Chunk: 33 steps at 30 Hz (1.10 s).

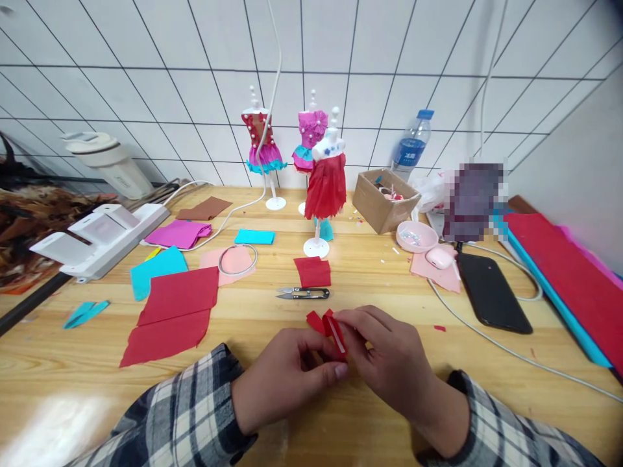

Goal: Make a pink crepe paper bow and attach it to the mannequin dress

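Note:
Between my two hands is a folded strip of red crepe paper (327, 326) with a narrow white band along one face. My left hand (296, 366) pinches its lower end between thumb and fingers. The fingertips of my right hand (387, 347) grip its upper right side. Just beyond my hands lie black-handled thread snips (304, 294) and a small red paper piece (313, 272). Farther back stands a mini dress form (328, 175) with a white top and a red pleated paper skirt.
Two more dressed forms (263, 143) stand behind. Red paper sheets (170, 314) and a white power strip (104, 237) lie left. On the right are a cardboard box (384, 206), a pink dish (416, 237), a black phone (494, 292) and a trailing white cable (487, 349).

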### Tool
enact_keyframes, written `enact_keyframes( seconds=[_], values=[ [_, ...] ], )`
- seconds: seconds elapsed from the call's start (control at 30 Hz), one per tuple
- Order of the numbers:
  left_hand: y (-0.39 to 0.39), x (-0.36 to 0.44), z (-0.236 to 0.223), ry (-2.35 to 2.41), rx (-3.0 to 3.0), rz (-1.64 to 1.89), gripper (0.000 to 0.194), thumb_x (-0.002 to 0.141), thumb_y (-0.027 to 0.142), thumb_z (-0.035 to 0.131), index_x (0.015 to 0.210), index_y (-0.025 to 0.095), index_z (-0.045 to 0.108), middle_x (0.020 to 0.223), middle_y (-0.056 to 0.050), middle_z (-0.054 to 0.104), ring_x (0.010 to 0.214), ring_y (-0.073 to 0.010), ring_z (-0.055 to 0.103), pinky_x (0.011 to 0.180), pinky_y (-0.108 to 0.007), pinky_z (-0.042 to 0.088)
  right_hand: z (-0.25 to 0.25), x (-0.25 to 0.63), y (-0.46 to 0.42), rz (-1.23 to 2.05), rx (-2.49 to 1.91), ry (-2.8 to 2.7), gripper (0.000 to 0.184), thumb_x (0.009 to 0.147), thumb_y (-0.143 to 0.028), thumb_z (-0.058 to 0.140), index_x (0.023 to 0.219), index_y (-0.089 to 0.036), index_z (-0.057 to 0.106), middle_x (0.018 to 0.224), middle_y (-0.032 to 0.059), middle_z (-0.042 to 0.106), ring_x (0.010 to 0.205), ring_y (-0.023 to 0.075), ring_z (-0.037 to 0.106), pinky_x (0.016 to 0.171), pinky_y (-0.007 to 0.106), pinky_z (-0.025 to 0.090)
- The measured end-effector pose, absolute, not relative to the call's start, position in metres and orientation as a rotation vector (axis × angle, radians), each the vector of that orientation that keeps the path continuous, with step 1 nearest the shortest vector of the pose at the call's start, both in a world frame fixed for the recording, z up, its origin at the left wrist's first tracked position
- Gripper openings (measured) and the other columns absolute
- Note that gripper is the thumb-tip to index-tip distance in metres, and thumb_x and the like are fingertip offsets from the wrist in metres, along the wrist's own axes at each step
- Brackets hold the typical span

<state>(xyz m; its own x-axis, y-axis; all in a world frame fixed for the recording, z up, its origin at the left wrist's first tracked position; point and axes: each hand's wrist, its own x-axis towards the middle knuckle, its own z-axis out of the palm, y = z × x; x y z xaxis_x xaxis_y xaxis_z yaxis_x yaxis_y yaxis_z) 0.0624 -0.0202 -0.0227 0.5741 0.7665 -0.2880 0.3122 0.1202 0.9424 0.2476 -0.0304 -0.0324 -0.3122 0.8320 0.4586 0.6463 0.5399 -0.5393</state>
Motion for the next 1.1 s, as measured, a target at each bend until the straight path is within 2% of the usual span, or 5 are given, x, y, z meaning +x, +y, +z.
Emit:
enact_keyframes(
  seconds=[0.17,0.3,0.47,0.73,1.1],
  values=[
    [-0.016,0.063,-0.02,0.994,1.51,0.544,0.029,0.082,0.039,0.061,0.072,0.014,0.072,0.063,0.0,0.06,0.06,-0.0123,0.049,0.057,-0.024,0.04,-0.033,0.244,-0.03,0.408,-1.189,-1.977,0.017,0.088,-0.012,0.053,0.098,-0.021,0.064,0.083,0.0021,0.069,0.072,0.0138,0.064,0.065,0.024,0.051],
    [-0.015,0.059,-0.019,0.924,1.57,0.612,0.024,0.084,0.035,0.061,0.078,0.014,0.072,0.073,-0.004,0.067,0.069,-0.0148,0.057,0.065,-0.026,0.046,-0.032,0.245,-0.026,0.565,-1.251,-1.884,0.013,0.087,-0.015,0.056,0.093,-0.021,0.065,0.081,0.0013,0.068,0.066,0.0122,0.061,0.059,0.022,0.05],
    [-0.015,0.055,-0.018,1.047,1.668,0.685,0.021,0.084,0.032,0.06,0.078,0.014,0.07,0.074,-0.004,0.069,0.069,-0.0155,0.06,0.064,-0.026,0.048,-0.025,0.254,-0.025,0.32,-1.082,-1.966,0.025,0.086,-0.027,0.064,0.111,-0.025,0.065,0.102,0.0065,0.064,0.087,0.018,0.059,0.071,0.031,0.051],
    [-0.016,0.06,-0.015,1.113,1.764,0.808,0.013,0.082,0.02,0.061,0.073,0.016,0.07,0.068,-0.001,0.069,0.062,-0.0112,0.06,0.061,-0.02,0.047,-0.022,0.252,-0.027,0.281,-1.051,-2.134,0.006,0.087,-0.018,0.062,0.088,-0.019,0.068,0.078,0.0026,0.066,0.071,0.0164,0.054,0.066,0.032,0.043],
    [-0.019,0.057,-0.019,1.186,2.129,0.827,0.014,0.081,0.014,0.059,0.071,0.018,0.067,0.062,0.002,0.064,0.056,-0.0089,0.056,0.054,-0.018,0.041,-0.029,0.249,-0.032,0.405,-1.185,-2.058,0.008,0.086,-0.022,0.063,0.089,-0.022,0.071,0.079,0.0019,0.067,0.072,0.0159,0.058,0.065,0.028,0.046]
  ],
)
